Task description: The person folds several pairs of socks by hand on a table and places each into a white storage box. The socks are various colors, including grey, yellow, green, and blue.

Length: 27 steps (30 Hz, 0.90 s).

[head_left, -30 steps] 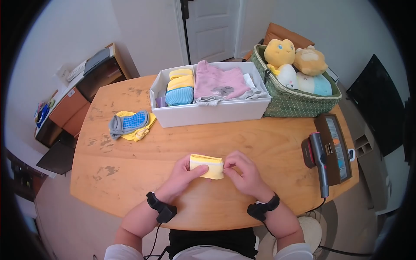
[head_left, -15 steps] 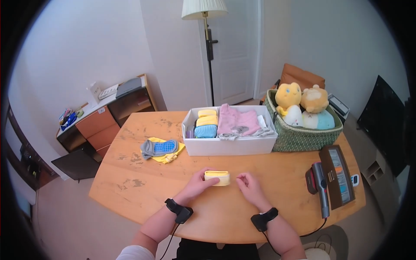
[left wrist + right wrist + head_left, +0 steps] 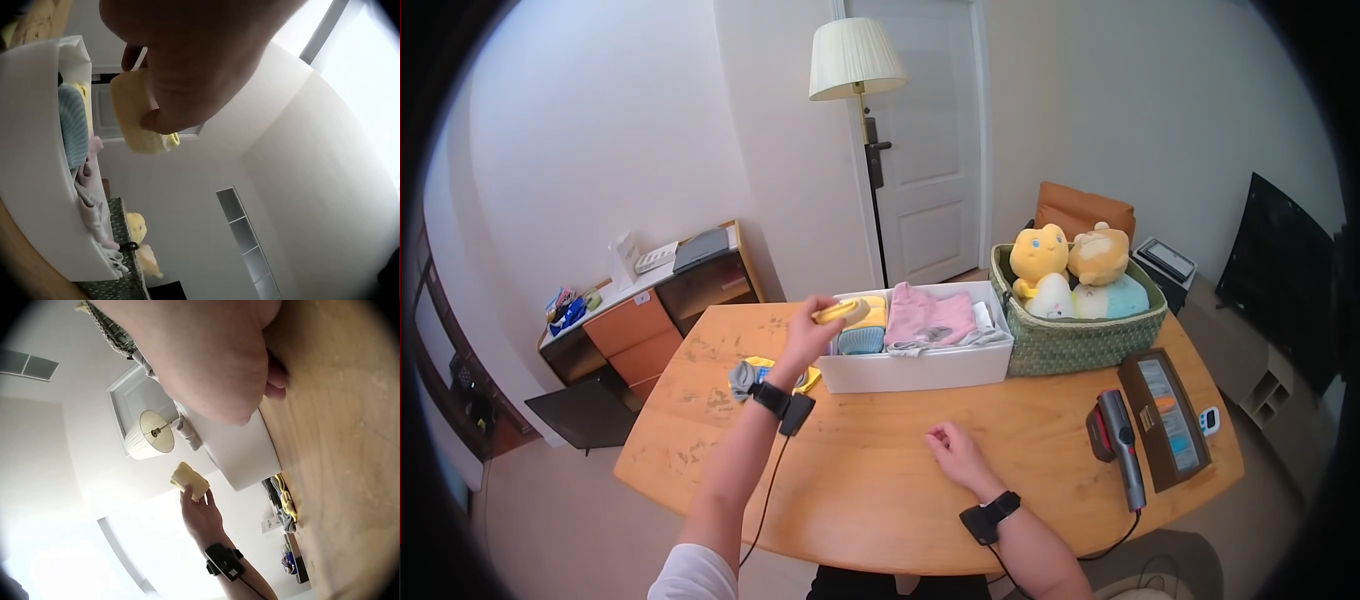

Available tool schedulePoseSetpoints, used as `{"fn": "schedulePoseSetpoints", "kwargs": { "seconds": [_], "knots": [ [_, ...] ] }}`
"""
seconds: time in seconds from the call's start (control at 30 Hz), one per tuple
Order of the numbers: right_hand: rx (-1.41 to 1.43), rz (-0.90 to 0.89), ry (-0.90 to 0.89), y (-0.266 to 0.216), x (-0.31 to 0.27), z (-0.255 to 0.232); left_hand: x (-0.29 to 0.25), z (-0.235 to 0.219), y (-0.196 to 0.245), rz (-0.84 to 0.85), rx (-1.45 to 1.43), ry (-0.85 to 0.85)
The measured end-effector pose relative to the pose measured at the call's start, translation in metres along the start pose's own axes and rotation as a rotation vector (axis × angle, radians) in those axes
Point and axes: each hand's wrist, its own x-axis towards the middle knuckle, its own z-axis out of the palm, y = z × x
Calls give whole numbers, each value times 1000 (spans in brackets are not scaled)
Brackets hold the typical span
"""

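My left hand [image 3: 804, 336] is raised at the left end of the white box [image 3: 915, 370], pinching a folded yellow sock bundle [image 3: 840, 312] between thumb and fingers. In the left wrist view the bundle [image 3: 130, 115] appears as a thick pale-yellow roll. Inside the box, a yellow roll [image 3: 872, 312] and a ribbed blue roll [image 3: 861, 341] sit at the left, beside a folded pink garment [image 3: 930, 318]. My right hand [image 3: 960, 460] rests on the table with fingers loosely curled and nothing in them. A grey sock with blue grip dots [image 3: 745, 380] lies on yellow fabric, partly behind my left wrist.
A green woven basket [image 3: 1085, 345] of plush toys stands right of the box on the wooden table [image 3: 880, 480]. Toward the right edge lie a corded grey appliance [image 3: 1122, 450] and a brown case with a clear window [image 3: 1165, 420]. A floor lamp [image 3: 857, 60] rises behind.
My left hand has carried the yellow sock bundle from the table's front middle forward and left to the box. My right hand has come away from the bundle. The head view has tilted up.
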Motion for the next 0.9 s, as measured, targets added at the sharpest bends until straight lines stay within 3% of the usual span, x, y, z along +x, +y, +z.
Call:
{"fn": "schedulePoseSetpoints", "kwargs": {
  "seconds": [0.13,0.27,0.33,0.4,0.47,0.5,0.57,0.6,0.67,0.7,0.77,0.9],
  "knots": [
    [-6,22,-28,-3,0,-2,60,15,8,117,339,66],
    [-17,-30,-22,-3,-1,-3,90,33,-33,260,538,7],
    [-22,-37,-17,-3,-1,-3,89,41,-63,123,559,-364],
    [11,14,-35,-5,-2,0,89,44,-59,8,609,-387],
    [-18,40,-50,-13,1,-3,83,32,-57,124,756,-518],
    [-59,62,-63,-16,-2,-3,78,25,-52,103,762,-515],
    [-45,44,-66,-8,-1,0,76,20,-36,-44,534,-529],
    [-34,29,-52,-6,0,0,69,14,-26,-52,538,-520],
    [-29,40,-60,-5,-1,0,52,3,-11,-44,266,-229],
    [-29,54,-53,-5,-1,0,48,-9,-22,-53,276,-228],
    [-25,58,-58,-6,0,-1,35,-44,-47,-151,165,-60],
    [-35,72,-58,-11,0,-1,-44,-85,-86,-336,395,-88]
  ]
}}
